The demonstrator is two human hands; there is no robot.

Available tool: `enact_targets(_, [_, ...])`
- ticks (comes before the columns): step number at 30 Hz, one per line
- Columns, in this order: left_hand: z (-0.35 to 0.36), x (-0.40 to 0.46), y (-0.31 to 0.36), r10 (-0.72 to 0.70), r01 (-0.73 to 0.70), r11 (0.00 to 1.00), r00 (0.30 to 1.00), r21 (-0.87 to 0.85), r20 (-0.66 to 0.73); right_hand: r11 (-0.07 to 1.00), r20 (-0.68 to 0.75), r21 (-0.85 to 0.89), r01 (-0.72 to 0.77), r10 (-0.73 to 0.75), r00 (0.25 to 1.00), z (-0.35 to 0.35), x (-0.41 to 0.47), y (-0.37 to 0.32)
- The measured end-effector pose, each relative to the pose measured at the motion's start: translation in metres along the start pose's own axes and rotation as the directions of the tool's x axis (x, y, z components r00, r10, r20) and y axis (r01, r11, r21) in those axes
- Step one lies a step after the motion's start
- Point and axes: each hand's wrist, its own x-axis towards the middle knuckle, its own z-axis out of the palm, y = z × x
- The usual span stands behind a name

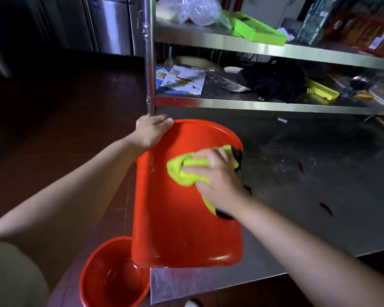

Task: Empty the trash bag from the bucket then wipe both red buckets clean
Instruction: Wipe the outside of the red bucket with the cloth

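Observation:
A red bucket (177,220) lies tipped on its side on the steel table, its mouth facing away from me. My left hand (150,132) grips its far rim at the upper left. My right hand (217,178) presses a yellow-green cloth (182,171) against the bucket's outer wall, fingers curled over the bunched cloth. The cloth has a dark edge that hangs past the bucket's right side. A second red bucket (113,275) stands upright on the floor below the table's left edge, with its wet inside showing.
The steel table (297,196) carries grime and a few red scraps to the right. Behind it, a steel rack (253,103) holds papers, a black cloth, green trays and plastic bags. The rack's post (150,63) stands just behind my left hand. Dark red tiled floor lies to the left.

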Motion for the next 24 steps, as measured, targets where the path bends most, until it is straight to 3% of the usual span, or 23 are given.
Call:
enact_targets(3, [0.009, 0.000, 0.009, 0.018, -0.018, 1.000, 0.999, -0.016, -0.041, 0.987, -0.039, -0.073, -0.141, 0.139, 0.990, -0.003, 0.059, 0.027])
enact_targets(8, [0.017, -0.005, 0.008, -0.068, 0.059, 0.992, 0.995, -0.115, -0.075, 0.984, 0.027, -0.143, -0.107, 0.112, 0.993, -0.002, 0.081, 0.040])
enact_targets(15, [0.008, -0.003, -0.015, -0.080, 0.075, 0.986, 0.996, -0.151, -0.027, 0.999, 0.187, -0.031, 0.036, -0.029, 0.982, -0.015, -0.026, 0.002])
enact_targets(20, [-0.002, -0.008, -0.029, -0.144, 0.152, 0.944, 0.988, -0.292, 0.051, 0.990, 0.248, 0.047, 0.133, -0.141, 0.958, -0.024, -0.103, -0.012])
enact_targets(24, [-0.004, -0.003, -0.004, -0.049, 0.080, 0.934, 0.994, -0.348, 0.098, 0.984, 0.266, 0.058, 0.167, -0.176, 0.948, -0.026, -0.117, -0.015])
